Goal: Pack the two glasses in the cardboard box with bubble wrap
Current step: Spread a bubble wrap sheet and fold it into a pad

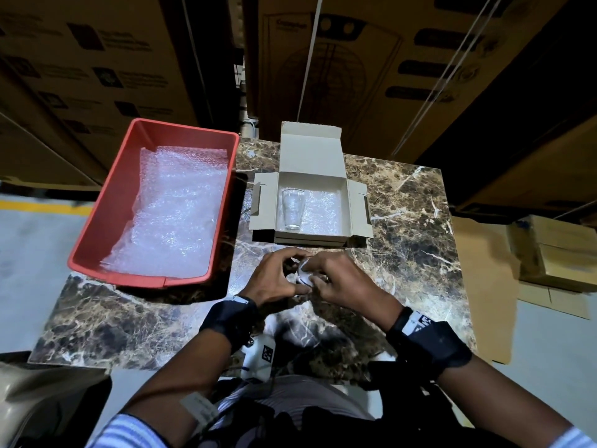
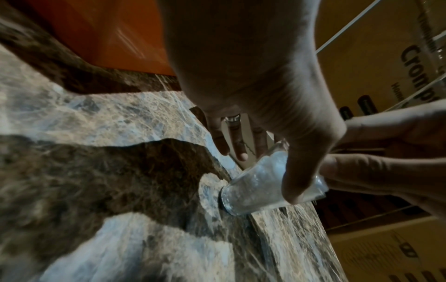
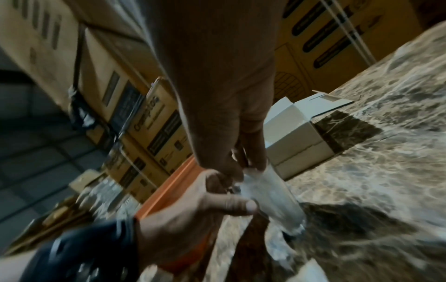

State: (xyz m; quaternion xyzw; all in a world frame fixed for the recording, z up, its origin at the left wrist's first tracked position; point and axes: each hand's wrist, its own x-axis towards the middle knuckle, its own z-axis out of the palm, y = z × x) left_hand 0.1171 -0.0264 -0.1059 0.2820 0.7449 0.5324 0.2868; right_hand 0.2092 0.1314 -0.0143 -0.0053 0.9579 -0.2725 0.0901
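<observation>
One clear glass (image 1: pixel 293 208) lies on a bubble wrap sheet (image 1: pixel 323 211) inside the open cardboard box (image 1: pixel 310 150). The second glass (image 1: pixel 303 274) (image 2: pixel 255 188) (image 3: pixel 277 198) stands on the marble table just in front of the box, with crumpled bubble wrap (image 2: pixel 265 171) stuffed inside it. My left hand (image 1: pixel 274 279) (image 3: pixel 205 209) grips its side, thumb on the wall. My right hand (image 1: pixel 339 279) (image 3: pixel 229 95) has its fingers curled at the glass mouth on the wrap. Both hands hide most of the glass in the head view.
A red plastic bin (image 1: pixel 151 279) holding bubble wrap sheets (image 1: pixel 174 215) sits on the table's left side. Marble table (image 1: pixel 403 237) shows to the right of the box. Large stacked cartons (image 1: pixel 355 76) stand behind; smaller cartons (image 1: pixel 555 253) lie on the floor at right.
</observation>
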